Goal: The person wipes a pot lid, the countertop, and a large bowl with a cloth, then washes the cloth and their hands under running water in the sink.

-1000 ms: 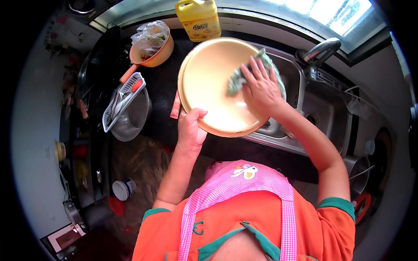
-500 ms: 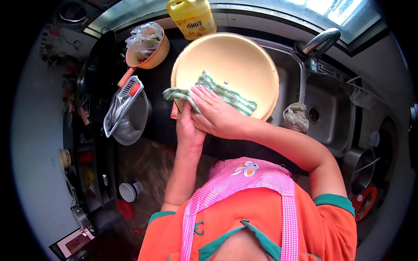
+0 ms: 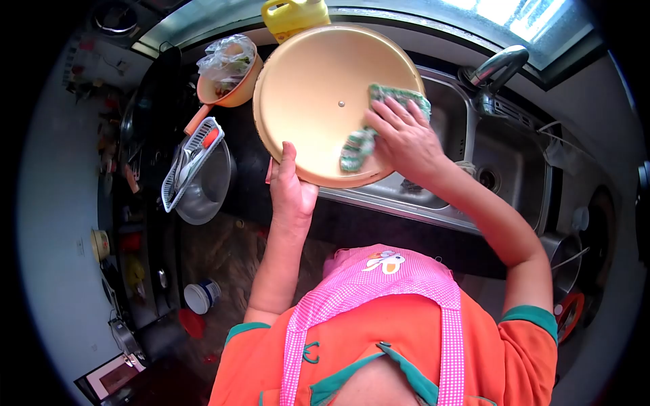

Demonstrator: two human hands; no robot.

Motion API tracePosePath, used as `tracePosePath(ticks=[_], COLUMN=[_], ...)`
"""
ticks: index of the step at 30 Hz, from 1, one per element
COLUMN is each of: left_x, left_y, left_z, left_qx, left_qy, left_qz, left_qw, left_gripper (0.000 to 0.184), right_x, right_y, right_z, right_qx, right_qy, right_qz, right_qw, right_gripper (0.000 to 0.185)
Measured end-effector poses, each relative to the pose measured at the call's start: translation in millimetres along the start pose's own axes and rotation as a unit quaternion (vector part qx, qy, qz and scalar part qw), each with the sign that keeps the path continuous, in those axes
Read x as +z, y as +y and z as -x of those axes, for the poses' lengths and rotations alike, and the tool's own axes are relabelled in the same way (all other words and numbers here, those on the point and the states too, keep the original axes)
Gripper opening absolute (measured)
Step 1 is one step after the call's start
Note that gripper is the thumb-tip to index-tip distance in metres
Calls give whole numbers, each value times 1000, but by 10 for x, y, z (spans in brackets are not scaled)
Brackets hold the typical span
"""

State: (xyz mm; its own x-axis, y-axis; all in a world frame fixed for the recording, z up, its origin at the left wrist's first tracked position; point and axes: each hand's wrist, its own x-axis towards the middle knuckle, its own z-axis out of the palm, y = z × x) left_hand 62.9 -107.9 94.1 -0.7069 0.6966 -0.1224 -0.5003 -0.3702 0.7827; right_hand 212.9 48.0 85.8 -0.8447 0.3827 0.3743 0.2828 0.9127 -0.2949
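Observation:
A large round cream-coloured basin (image 3: 318, 101) is held tilted over the counter and the left edge of the sink, its inner face towards me. My left hand (image 3: 294, 186) grips its lower left rim, thumb on the near side and the other fingers hidden behind. My right hand (image 3: 406, 139) presses a green and white cloth (image 3: 359, 149) on the basin's right inner side. Part of the cloth shows above the fingers and part hangs to the left of the palm.
A double steel sink (image 3: 511, 162) with a tap (image 3: 501, 64) is on the right. Left of the basin are an orange pan (image 3: 247, 88) holding a plastic bag, a white utensil basket (image 3: 177, 162) and a metal bowl (image 3: 206, 193). A yellow jug (image 3: 294, 19) stands behind.
My right hand has moved with the cloth from beside my left hand to the basin's right side. The basin has shifted up and left and is tilted differently.

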Motion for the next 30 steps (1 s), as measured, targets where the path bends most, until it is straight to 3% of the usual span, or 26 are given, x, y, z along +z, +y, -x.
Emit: tracePosePath(ticks=[2, 3, 4, 7, 10, 13, 15, 19, 21, 24, 25, 26, 27, 28, 30], left_x=[71, 102, 122, 102, -114, -293, -292, -187, -135, -137, -143, -149, -182, -238, -361], left_y=[-6, -40, -85, -117, -75, -36, -14, 30, 2, -49, -56, -54, -60, -80, -136], left_z=[-22, -25, -15, -8, -37, -28, -38, -35, -69, -59, -44, -17, -5, -11, -39], left_qx=[-9, -14, -20, -18, -6, -55, -33, -16, -8, -18, -22, -30, -37, -42, -51], left_qy=[-6, -9, -11, 27, 9, 51, 64, 62, 72, 73, 70, 57, 55, 53, 58], left_qz=[5, 4, 1, -16, -7, 30, 32, 17, -4, 11, 22, 32, 25, 19, 9], left_qw=[1000, 1000, 1000, 999, 1000, 997, 997, 998, 997, 997, 997, 997, 997, 998, 997], left_gripper=[47, 46, 46, 44, 47, 47, 45, 47, 49, 42, 39, 37, 41, 45, 49], right_x=[217, 244, 407, 416, 384, 292, 204, 156, 216, 248, 207, 145, 83, 108, 105], right_y=[-122, -272, -351, -821, -873, -580, -378, 80, 210, 316, 346, 386, 380, 434, 361], right_z=[-233, -361, -477, -498, -254, 99, 348, 325, 192, -23, -44, -57, -84, -60, 1], right_qx=[57, 100, 105, 33, -35, -155, -142, -28, 66, 208, 282, 340, 380, 366, 377], right_qy=[75, 109, 179, 186, 53, -74, -57, 50, 153, 282, 276, 255, 219, 169, 118], right_qz=[-16, -93, -133, -220, -296, -207, -125, -8, -115, -190, -387, -564, -714, -770, -763], right_qw=[995, 985, 969, 957, 953, 963, 980, 998, 979, 917, 834, 708, 546, 495, 513], right_gripper=[44, 42, 42, 46, 44, 45, 48, 45, 38, 33, 32, 32, 31, 28, 29])
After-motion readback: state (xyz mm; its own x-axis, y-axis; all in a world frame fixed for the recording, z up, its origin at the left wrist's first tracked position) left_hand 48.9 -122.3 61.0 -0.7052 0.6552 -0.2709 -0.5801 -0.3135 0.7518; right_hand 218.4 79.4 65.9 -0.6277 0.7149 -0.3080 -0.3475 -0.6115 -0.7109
